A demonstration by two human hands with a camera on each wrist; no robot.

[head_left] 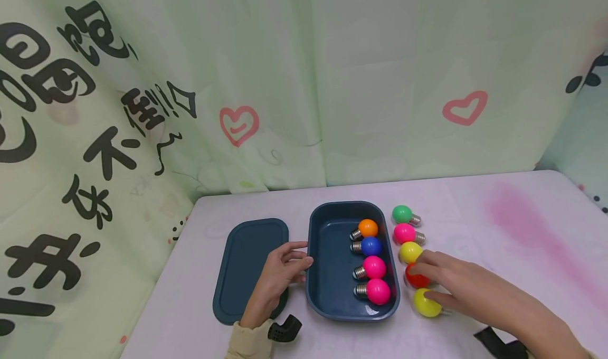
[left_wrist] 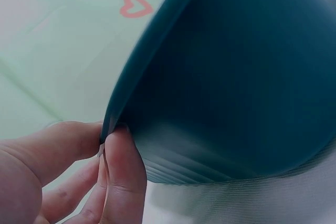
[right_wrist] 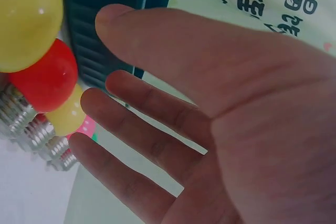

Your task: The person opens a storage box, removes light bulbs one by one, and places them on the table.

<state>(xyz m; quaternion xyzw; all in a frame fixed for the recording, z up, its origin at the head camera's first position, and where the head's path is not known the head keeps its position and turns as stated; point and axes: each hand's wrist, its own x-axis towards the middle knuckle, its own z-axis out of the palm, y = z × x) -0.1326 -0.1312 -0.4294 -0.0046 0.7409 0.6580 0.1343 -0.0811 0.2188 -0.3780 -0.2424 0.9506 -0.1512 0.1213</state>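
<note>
A dark blue rectangular box [head_left: 330, 274] stands on the table. Its left rim [left_wrist: 131, 66] is pinched between the thumb and a finger of my left hand [head_left: 277, 274]. Inside lie bulbs with metal screw bases: orange [head_left: 368, 227], blue [head_left: 371, 246] and two pink ones [head_left: 374, 267], [head_left: 378, 291]. Along the box's right side runs a row of bulbs: green [head_left: 402, 214], pink [head_left: 404, 233], yellow [head_left: 410, 252], red [head_left: 416, 277] and a nearer yellow bulb [head_left: 426, 303]. My right hand [head_left: 467, 285] hovers over the near bulbs, fingers extended and apart, nothing in its palm in the right wrist view.
A dark blue flat lid [head_left: 247, 264] lies left of the box, partly behind my left hand. The table [head_left: 475, 221] has a pale cloth with a pink smear [head_left: 532, 221] at right. A printed curtain [head_left: 370, 84] hangs behind and at the left.
</note>
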